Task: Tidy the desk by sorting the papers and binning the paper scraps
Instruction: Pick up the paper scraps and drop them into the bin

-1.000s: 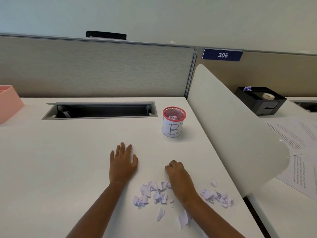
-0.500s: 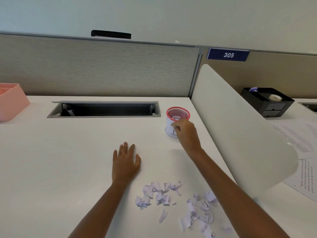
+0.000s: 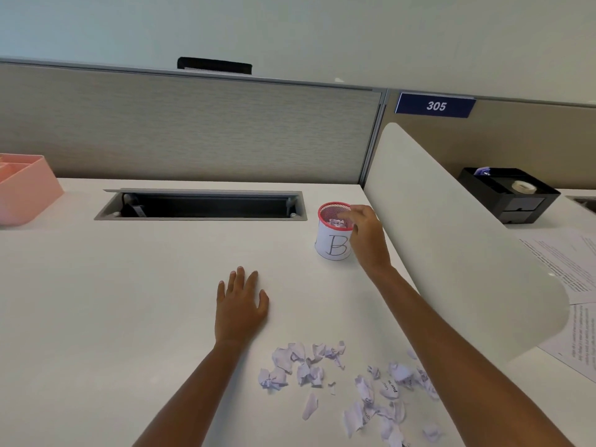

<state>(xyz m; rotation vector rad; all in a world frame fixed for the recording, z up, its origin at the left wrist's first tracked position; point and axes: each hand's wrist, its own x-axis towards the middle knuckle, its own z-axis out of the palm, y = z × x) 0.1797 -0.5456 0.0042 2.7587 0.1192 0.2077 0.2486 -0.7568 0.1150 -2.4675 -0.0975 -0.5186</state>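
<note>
A small mesh cup (image 3: 332, 243) with a red rim and a white label marked "B" stands on the white desk (image 3: 129, 317) near the divider, with paper scraps inside. My right hand (image 3: 366, 235) reaches over the cup's right rim, its fingertips bunched above the opening. Whether they pinch a scrap is hidden. My left hand (image 3: 240, 306) lies flat on the desk, fingers spread, holding nothing. Several crumpled white paper scraps (image 3: 303, 366) lie near the front edge, with more scraps (image 3: 387, 398) under my right forearm.
A curved white divider (image 3: 451, 237) rises right of the cup. Printed sheets (image 3: 574, 272) and a black organiser (image 3: 509, 195) with a tape roll sit beyond it. A pink tray (image 3: 25, 188) stands far left. An open cable slot (image 3: 203, 206) lies behind.
My right hand rose from the scrap pile and travelled to the cup, ending over its rim. The left hand stayed flat in place. The scraps on the right lie more scattered.
</note>
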